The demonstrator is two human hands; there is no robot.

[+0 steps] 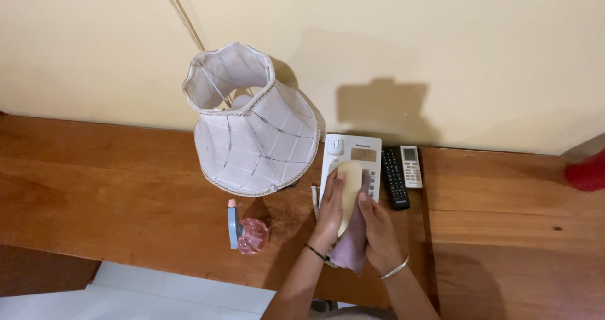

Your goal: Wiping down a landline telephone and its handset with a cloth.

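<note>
On the brown wooden desk (126,194), the white corded desk telephone (353,159) sits just right of the pale fabric lampshade (252,131), with a black remote (394,178) and a white remote (411,166) just beside the phone's right edge. The left hand (330,210) is curled around the cream handset (350,191), steadying it, while the right hand (378,232) pinches a mauve cloth (350,247) against the handset's lower end. Wiping goes best in short strokes along the handset, the grip kept firm so it stays seated; the pink spray bottle (247,232) stands left of the phone.
</note>
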